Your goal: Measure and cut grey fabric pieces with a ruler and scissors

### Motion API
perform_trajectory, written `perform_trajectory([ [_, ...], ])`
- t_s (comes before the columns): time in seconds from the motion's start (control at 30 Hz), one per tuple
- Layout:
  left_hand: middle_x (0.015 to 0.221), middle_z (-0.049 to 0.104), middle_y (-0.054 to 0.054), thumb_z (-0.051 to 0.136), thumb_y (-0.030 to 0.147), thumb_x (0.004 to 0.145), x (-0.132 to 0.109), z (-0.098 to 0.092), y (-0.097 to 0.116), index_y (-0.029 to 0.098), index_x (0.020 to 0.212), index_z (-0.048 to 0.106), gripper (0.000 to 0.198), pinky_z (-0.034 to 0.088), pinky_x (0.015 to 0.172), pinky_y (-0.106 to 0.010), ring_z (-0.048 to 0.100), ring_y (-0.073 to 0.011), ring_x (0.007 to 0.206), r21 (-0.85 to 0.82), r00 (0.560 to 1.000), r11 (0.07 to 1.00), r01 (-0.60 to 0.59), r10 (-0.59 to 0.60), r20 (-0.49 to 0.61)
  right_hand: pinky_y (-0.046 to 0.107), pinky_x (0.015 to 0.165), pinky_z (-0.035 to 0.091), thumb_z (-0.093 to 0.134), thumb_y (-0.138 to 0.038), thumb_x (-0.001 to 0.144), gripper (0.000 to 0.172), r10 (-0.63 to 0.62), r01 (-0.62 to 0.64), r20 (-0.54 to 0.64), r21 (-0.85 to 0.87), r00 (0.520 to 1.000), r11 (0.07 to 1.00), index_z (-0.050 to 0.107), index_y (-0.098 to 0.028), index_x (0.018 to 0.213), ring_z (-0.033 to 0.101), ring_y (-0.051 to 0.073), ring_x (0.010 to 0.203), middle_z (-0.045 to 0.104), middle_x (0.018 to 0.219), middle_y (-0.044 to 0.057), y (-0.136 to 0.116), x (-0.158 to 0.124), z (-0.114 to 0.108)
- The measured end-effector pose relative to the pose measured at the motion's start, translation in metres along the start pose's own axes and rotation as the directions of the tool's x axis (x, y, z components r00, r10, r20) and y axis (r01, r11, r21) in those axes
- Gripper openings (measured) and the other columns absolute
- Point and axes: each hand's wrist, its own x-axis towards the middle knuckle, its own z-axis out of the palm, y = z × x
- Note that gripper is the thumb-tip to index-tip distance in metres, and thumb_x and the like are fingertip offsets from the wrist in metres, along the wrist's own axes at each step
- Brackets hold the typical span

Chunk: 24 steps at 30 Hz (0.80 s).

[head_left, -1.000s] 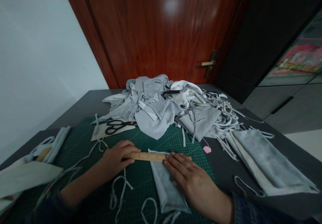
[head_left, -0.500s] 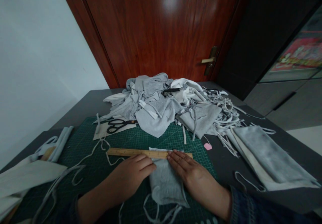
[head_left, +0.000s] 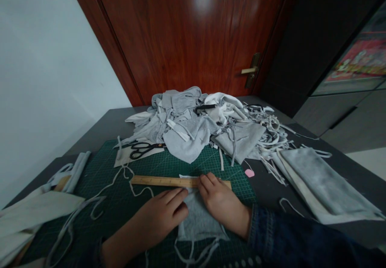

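Note:
In the head view a wooden ruler [head_left: 164,181] lies crosswise on a green cutting mat [head_left: 120,207]. Its right part crosses the far end of a small grey cloth piece [head_left: 197,217], whose pale edge shows just beyond it. Thin cloth strings [head_left: 197,256] trail from the near end of this piece. My left hand [head_left: 164,213] is closed at the cloth's left edge, fingertips by the ruler's near side. My right hand [head_left: 221,197] has bent fingers closed over the ruler, with its palm over the cloth's right side; its thumb is hidden.
Black-handled scissors [head_left: 143,149] lie on a pale scrap at the mat's far left. Behind is a heap of grey cloth [head_left: 193,135]. Folded grey fabric [head_left: 322,179] lies right, white fabric [head_left: 42,211] left. A pink tag [head_left: 249,173] sits beside the mat.
My right hand's fingers, flat before, are now more bent on the ruler, and its wrist has drawn inward. My left hand has slid slightly down from the ruler onto the cloth edge.

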Motion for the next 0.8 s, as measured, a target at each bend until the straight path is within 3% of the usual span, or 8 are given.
perform_trajectory([
  [0.13, 0.126, 0.073, -0.019, 0.049, 0.01, 0.101, -0.002, 0.001, 0.002, 0.015, 0.103, 0.07, 0.022, 0.063, 0.088, -0.044, 0.071, -0.0332, 0.113, 0.044, 1.0, 0.999, 0.016, -0.016, 0.003, 0.04, 0.081, 0.059, 0.063, -0.011, 0.098, 0.017, 0.003, -0.002, 0.024, -0.031, 1.0, 1.0, 0.068, -0.009, 0.115, 0.061, 0.029, 0.104, 0.067, 0.118, 0.018, -0.004, 0.0, 0.004],
  [0.3, 0.128, 0.072, -0.019, 0.052, 0.011, 0.1, 0.001, 0.0, 0.005, 0.016, 0.105, 0.07, 0.019, 0.063, 0.088, -0.042, 0.069, -0.0329, 0.116, 0.063, 0.999, 0.998, 0.027, -0.028, 0.016, 0.041, 0.076, 0.059, 0.061, -0.008, 0.098, 0.016, 0.059, -0.058, 0.026, -0.033, 0.998, 0.998, 0.065, -0.008, 0.113, 0.062, 0.029, 0.097, 0.066, 0.108, 0.017, -0.003, 0.009, 0.008],
  [0.6, 0.131, 0.073, -0.017, 0.052, 0.003, 0.093, -0.009, 0.009, 0.011, 0.016, 0.106, 0.072, 0.027, 0.064, 0.091, -0.043, 0.07, -0.0318, 0.114, 0.057, 0.978, 0.979, 0.197, -0.2, 0.054, 0.04, 0.082, 0.059, 0.059, -0.003, 0.098, 0.022, 0.058, -0.058, -0.007, 0.02, 0.998, 0.998, 0.062, -0.005, 0.12, 0.062, 0.028, 0.098, 0.065, 0.108, 0.017, 0.004, 0.005, 0.004],
  [0.8, 0.13, 0.076, -0.019, 0.047, 0.005, 0.091, -0.015, 0.009, 0.015, 0.007, 0.122, 0.074, 0.042, 0.062, 0.099, -0.044, 0.072, -0.0325, 0.115, 0.167, 0.953, 0.947, 0.275, -0.291, 0.084, 0.041, 0.081, 0.06, 0.06, -0.006, 0.099, 0.028, 0.059, -0.059, -0.007, 0.012, 0.998, 0.998, 0.061, -0.003, 0.127, 0.061, 0.029, 0.099, 0.065, 0.109, 0.017, 0.002, 0.005, 0.006],
])
